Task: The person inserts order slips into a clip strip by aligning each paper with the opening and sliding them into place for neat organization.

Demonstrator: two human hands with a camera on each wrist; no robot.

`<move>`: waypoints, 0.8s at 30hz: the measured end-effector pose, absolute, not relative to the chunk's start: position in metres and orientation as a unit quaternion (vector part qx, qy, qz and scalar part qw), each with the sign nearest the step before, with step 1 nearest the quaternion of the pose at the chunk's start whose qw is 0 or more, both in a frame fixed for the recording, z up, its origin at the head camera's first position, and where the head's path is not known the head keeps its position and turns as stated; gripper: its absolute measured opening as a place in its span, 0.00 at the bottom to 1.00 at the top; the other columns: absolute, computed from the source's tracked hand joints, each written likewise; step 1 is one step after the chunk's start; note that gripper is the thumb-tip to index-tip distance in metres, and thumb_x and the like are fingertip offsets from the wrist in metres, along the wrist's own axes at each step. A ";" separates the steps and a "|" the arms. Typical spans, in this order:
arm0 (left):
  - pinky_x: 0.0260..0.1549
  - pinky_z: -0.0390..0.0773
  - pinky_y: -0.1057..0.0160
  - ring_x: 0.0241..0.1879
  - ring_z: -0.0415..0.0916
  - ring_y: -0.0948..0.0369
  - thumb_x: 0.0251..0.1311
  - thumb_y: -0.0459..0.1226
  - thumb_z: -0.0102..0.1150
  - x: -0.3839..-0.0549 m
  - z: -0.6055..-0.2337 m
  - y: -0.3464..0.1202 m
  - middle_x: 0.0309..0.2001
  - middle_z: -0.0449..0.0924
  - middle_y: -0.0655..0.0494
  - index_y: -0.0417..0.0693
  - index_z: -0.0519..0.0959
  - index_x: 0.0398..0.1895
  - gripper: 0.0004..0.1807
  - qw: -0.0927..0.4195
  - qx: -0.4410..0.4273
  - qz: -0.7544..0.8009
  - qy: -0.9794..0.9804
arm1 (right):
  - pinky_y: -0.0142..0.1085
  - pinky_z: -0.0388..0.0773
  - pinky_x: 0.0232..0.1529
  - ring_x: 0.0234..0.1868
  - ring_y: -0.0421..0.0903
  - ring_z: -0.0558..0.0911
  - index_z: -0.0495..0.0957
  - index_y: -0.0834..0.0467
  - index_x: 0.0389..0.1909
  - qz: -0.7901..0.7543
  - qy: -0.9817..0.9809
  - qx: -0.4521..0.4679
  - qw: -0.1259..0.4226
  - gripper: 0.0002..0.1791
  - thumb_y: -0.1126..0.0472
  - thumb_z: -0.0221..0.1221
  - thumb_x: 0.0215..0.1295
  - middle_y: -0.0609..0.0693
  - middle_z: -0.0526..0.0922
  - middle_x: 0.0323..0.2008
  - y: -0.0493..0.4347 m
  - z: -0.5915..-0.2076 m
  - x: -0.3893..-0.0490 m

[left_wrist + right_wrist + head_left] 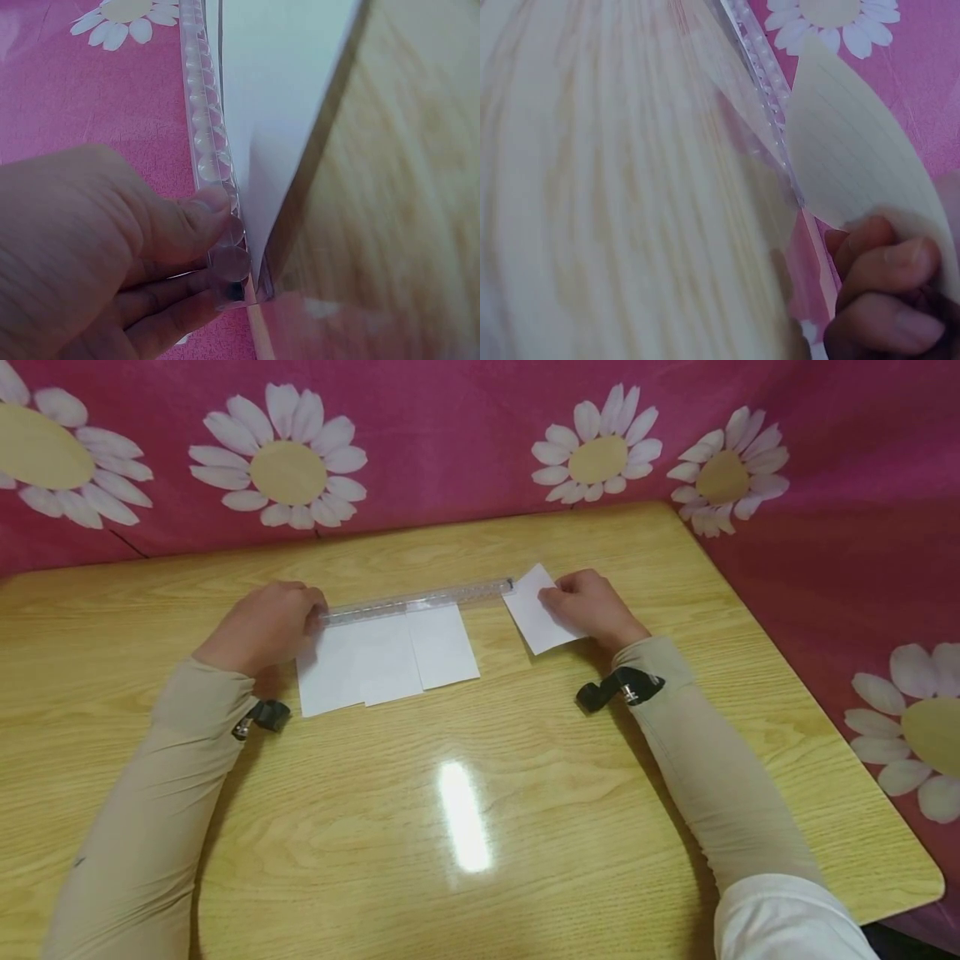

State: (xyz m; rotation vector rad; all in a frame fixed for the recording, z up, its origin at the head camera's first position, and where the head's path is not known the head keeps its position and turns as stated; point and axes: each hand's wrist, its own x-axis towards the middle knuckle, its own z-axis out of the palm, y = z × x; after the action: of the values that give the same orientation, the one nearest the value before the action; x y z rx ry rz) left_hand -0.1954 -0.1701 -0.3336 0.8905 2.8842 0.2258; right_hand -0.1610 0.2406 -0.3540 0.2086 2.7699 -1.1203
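Observation:
A long, clear plastic strip (390, 607) with a row of round, clear shapes inside lies across the table. My left hand (266, 625) pinches its left end between thumb and fingers; the thumb (214, 202) presses on its side in the left wrist view. Three white paper cards (393, 660) sit side by side along the strip's near edge, partly overlapping. At the strip's right end, my right hand (592, 608) holds a separate white card (536, 610) by its right part, tilted up. Faint lines show on this card (855, 127) in the right wrist view, with fingers curled beneath it.
The wood-grain table (337, 827) has a rounded right corner and reflects a light near its middle. A pink cloth (450, 435) with white flowers hangs behind and at the right. Black straps with small devices (637, 685) are on both wrists.

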 end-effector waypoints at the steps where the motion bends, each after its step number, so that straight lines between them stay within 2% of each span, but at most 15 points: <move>1: 0.58 0.80 0.39 0.49 0.81 0.41 0.69 0.29 0.54 -0.195 -0.334 -0.170 0.48 0.85 0.36 0.34 0.82 0.52 0.13 0.057 0.294 0.074 0.951 | 0.32 0.75 0.37 0.35 0.44 0.79 0.84 0.65 0.51 -0.373 0.922 0.069 0.073 0.23 0.50 0.53 0.76 0.54 0.83 0.37 0.240 -0.354 -0.161; 18: 0.57 0.80 0.38 0.49 0.82 0.40 0.68 0.30 0.54 -0.195 -0.335 -0.171 0.48 0.85 0.36 0.33 0.82 0.51 0.13 0.052 0.299 0.076 0.950 | 0.29 0.77 0.36 0.34 0.42 0.79 0.80 0.67 0.60 -0.405 0.905 0.095 0.091 0.26 0.50 0.53 0.77 0.58 0.82 0.43 0.234 -0.356 -0.162; 24: 0.56 0.80 0.38 0.48 0.82 0.40 0.67 0.30 0.55 -0.197 -0.336 -0.171 0.47 0.85 0.35 0.33 0.82 0.50 0.13 0.045 0.305 0.074 0.948 | 0.30 0.76 0.39 0.37 0.43 0.79 0.78 0.67 0.63 -0.405 0.904 0.100 0.095 0.27 0.50 0.52 0.78 0.59 0.82 0.47 0.233 -0.355 -0.162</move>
State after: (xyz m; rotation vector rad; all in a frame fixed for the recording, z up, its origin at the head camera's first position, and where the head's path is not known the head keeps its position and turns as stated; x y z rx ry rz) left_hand -0.1971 -0.1713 -0.3364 0.9330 2.8965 0.2254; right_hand -0.1622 0.2331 -0.3552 0.2971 2.6789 -1.2003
